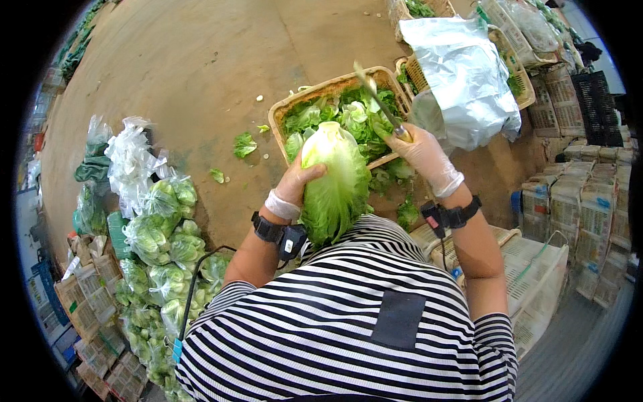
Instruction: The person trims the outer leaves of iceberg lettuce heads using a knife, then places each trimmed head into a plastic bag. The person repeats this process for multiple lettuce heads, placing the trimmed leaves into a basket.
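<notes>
A head of romaine-type lettuce (337, 186) rests in my left hand (300, 177), its pale cut stem end pointing away from me and its green leaf tips against my striped shirt. My right hand (421, 153), in a clear plastic glove, grips the handle of a knife (383, 106). The blade points up and to the left, apart from the lettuce and above a yellow plastic crate (279, 107). Loose lettuce leaves (355, 113) and trimmings fill that crate. My left hand wears a similar glove.
Bagged lettuce heads (150, 238) are piled at my left, near white plastic bags (131, 161). A silvery plastic sheet (459, 75) covers part of another crate at the upper right. Stacked crates (577, 201) stand at the right. Stray leaves (244, 144) lie on the floor.
</notes>
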The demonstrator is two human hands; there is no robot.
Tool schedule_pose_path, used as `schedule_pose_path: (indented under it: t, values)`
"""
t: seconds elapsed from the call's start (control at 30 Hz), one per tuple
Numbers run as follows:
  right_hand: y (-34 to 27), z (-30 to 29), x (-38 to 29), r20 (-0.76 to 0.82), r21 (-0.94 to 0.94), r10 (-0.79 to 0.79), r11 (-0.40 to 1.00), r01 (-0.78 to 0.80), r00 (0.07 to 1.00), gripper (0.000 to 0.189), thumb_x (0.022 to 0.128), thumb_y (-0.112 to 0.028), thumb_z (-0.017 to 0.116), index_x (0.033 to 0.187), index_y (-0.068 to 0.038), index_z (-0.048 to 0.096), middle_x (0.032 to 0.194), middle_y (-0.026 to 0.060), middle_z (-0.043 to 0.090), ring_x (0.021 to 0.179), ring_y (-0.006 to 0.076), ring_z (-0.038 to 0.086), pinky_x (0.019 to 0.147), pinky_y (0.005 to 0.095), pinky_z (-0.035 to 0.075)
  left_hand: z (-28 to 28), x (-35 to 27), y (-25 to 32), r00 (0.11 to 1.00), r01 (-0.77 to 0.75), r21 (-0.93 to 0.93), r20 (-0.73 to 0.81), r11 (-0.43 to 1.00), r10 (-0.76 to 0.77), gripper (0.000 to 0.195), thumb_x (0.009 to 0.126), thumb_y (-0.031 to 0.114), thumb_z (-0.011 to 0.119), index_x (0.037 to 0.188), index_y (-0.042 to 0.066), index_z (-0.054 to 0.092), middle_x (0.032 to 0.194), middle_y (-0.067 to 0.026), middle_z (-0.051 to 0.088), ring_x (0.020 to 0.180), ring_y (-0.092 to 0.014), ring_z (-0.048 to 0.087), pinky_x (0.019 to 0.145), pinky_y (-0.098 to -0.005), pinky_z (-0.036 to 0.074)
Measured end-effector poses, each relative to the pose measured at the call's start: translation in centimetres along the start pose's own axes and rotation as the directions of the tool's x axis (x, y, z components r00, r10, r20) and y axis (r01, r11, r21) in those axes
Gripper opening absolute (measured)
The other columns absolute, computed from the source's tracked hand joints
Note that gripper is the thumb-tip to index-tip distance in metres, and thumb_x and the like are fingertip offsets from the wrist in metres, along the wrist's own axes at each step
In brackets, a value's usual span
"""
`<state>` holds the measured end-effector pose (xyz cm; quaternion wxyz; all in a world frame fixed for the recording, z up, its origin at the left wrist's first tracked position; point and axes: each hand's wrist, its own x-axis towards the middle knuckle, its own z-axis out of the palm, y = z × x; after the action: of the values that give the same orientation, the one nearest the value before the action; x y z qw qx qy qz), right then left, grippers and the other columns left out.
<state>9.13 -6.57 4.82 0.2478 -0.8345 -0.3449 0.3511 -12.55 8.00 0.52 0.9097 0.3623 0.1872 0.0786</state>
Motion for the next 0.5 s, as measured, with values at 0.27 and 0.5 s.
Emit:
schedule_pose_path:
  t: [0.27, 0.5]
  values:
    - [-6.7, 3.3, 0.8, 0.045, -0.235, -0.333, 0.913, 0.334, 0.942, 0.046, 0.077, -0.044, 0.063, 0.093, -0.001, 0.057, 0.077, 0.0174, 0.062, 0.074, 0.0317, 0.062, 0.067, 0.0394, 0.048, -1.1, 0.9, -1.7, 0.974, 0.227, -0.186, 0.045, 0.956, -0.222, 0.057, 0.090, 0.032, 0.053, 0.138, 0.013, 0.029, 0.127, -0.0083, 0.046, 0.113, -0.021, 0.049, 0.094, -0.0362, 0.044]
    - [-5.2, 0.8, 3.1, 0.340, -0.031, -0.204, 0.973, 0.228, 0.918, 0.031, 0.079, -0.030, 0.059, 0.089, -0.001, 0.061, 0.070, 0.0087, 0.060, 0.061, 0.0194, 0.057, 0.061, 0.0325, 0.047, -3.9, 3.2, -3.1, 0.951, 0.287, -0.233, -0.043, 0.929, -0.305, 0.051, 0.089, 0.037, 0.052, 0.127, 0.005, 0.045, 0.118, -0.0111, 0.056, 0.104, -0.024, 0.057, 0.092, -0.0384, 0.046]
